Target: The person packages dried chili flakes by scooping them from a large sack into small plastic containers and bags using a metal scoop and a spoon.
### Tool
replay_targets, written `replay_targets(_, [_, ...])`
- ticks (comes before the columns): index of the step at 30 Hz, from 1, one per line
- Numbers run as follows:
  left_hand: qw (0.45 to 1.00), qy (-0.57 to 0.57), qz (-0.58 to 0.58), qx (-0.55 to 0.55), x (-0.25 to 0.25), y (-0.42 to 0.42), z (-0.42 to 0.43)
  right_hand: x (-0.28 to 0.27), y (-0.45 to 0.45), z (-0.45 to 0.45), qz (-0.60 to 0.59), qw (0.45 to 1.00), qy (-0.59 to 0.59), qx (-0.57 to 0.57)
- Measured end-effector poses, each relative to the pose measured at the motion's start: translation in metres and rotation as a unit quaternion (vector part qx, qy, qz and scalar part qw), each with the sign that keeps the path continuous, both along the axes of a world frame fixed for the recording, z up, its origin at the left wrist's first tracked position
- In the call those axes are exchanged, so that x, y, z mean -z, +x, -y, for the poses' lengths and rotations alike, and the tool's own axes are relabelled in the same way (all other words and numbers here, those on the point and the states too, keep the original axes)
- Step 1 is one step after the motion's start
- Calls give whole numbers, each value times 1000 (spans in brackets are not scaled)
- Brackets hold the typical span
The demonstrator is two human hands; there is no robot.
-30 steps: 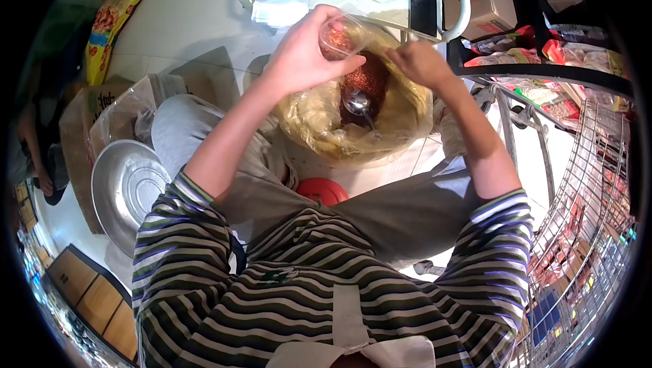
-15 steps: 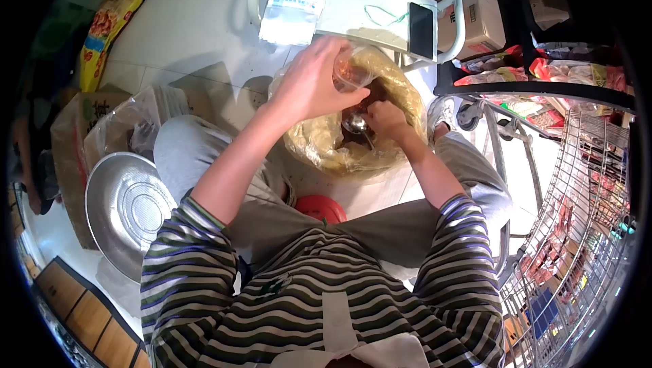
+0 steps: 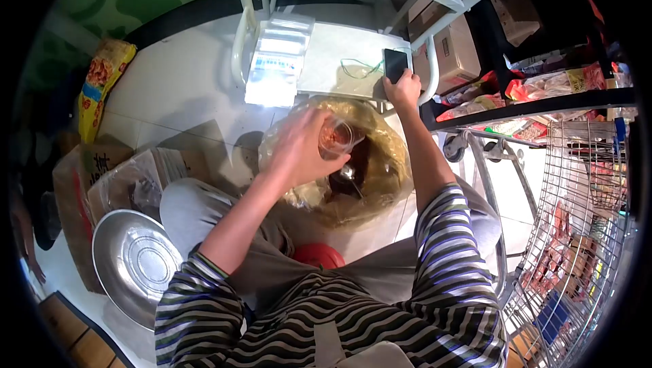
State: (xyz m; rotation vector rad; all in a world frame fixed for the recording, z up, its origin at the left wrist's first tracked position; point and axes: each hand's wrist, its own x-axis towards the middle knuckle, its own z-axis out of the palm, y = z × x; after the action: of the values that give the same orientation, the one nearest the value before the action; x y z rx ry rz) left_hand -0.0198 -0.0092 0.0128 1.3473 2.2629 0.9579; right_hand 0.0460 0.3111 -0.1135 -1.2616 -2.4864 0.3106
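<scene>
My left hand (image 3: 299,145) is wrapped round a clear plastic cup (image 3: 337,137) with red contents, above a large yellow plastic bag (image 3: 387,157). Inside the bag is a dark red mass (image 3: 358,157) with a metal spoon (image 3: 348,172) resting in it. At the bench, my right hand (image 3: 404,88) touches the lower end of a black phone (image 3: 396,64); its fingers are partly hidden. A green loop of string (image 3: 360,69) lies left of the phone, and clear plastic packaging (image 3: 280,59) hangs over the bench's left end.
A metal basin (image 3: 139,266) and paper bags (image 3: 75,198) stand at left, where part of another person (image 3: 26,232) shows. A red round object (image 3: 319,254) is between my legs. A wire cart (image 3: 570,246) and shelf of packets (image 3: 557,86) are at right.
My right hand has moved out of the bag, up to the phone on the bench. The cup is still in my left hand. The view has tilted up, showing more of the bench and wall.
</scene>
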Motion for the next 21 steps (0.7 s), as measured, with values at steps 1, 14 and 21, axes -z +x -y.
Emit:
replay_targets(1, [1000,7,11,-3,2,0,0,0,-3,2,-7,1000,13,17])
replay_targets(14, [994,94,53,-18,6,-3,-4,-20,20,-26,-30,992,-119,-27])
replay_targets(21, [994,96,51,-8,8,0,-4,-24,41,-28,74,987,-83,-116])
